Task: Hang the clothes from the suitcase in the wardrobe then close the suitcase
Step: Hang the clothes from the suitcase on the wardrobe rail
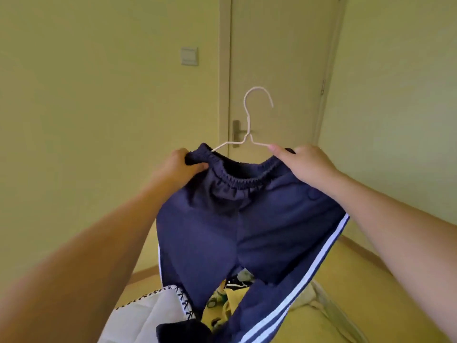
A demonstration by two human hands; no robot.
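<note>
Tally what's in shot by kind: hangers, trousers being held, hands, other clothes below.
Hangers: 1, a white hanger
Trousers in hand: 1, navy trousers with white stripes
Hands: 2, left hand and right hand, both gripping the waistband
Other clothes below: at least 2, a white cloth and a yellow garment; the pile is partly hidden
Total: at least 6

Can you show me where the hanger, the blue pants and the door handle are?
hanger (248,120): head view, on its wire neck.
blue pants (247,226): head view, on the seat fabric.
door handle (238,133): head view, on its metal plate.
</note>
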